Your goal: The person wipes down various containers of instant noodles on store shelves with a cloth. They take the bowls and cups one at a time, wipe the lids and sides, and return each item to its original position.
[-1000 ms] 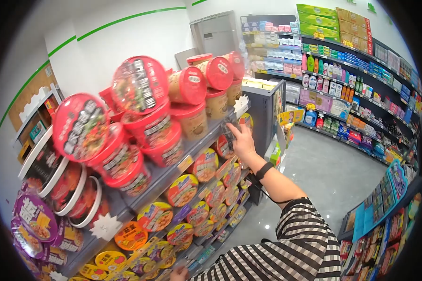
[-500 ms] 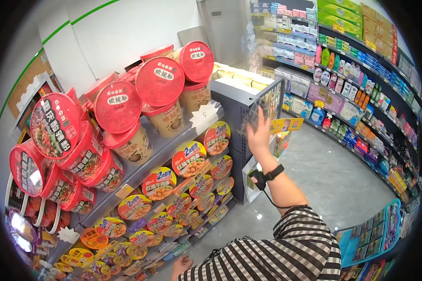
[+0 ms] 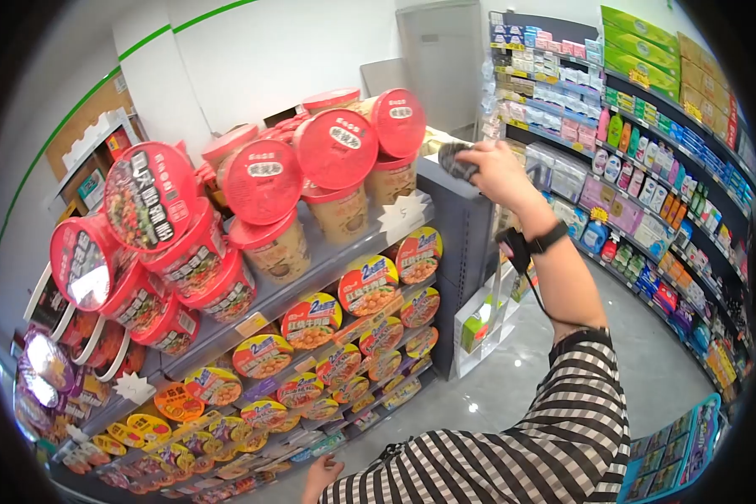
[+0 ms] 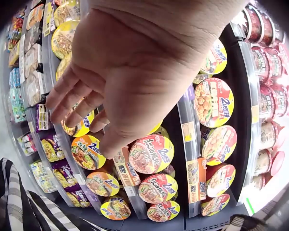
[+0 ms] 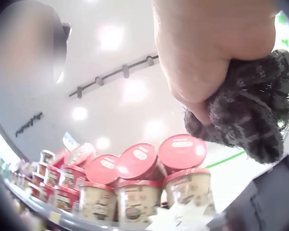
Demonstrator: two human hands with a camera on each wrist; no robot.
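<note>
My right hand [image 3: 506, 178] grips a bunched dark grey checked cloth [image 3: 458, 161] at the upper end corner of the shelf unit [image 3: 445, 189]. In the right wrist view the fuzzy cloth [image 5: 250, 108] hangs folded below the fingers. Red-lidded noodle tubs [image 3: 336, 149] are stacked on the top shelf, left of that hand. My left hand [image 3: 321, 475] hangs low by the shelf front, holding nothing. Seen from the left wrist, its fingers are loosely bent in front of noodle bowls [image 4: 151, 154].
A white star-shaped price tag [image 3: 401, 218] sticks out from the top shelf edge near the cloth. Beyond the grey floor [image 3: 563, 336], a wall shelf holds bottles [image 3: 622, 139] and boxes. A blue display rack [image 3: 680, 445] stands at lower right.
My right hand, with the cloth, has moved from the shelf's front edge across the end panel and up to its top corner. The head view has shifted; the left hand stays low.
</note>
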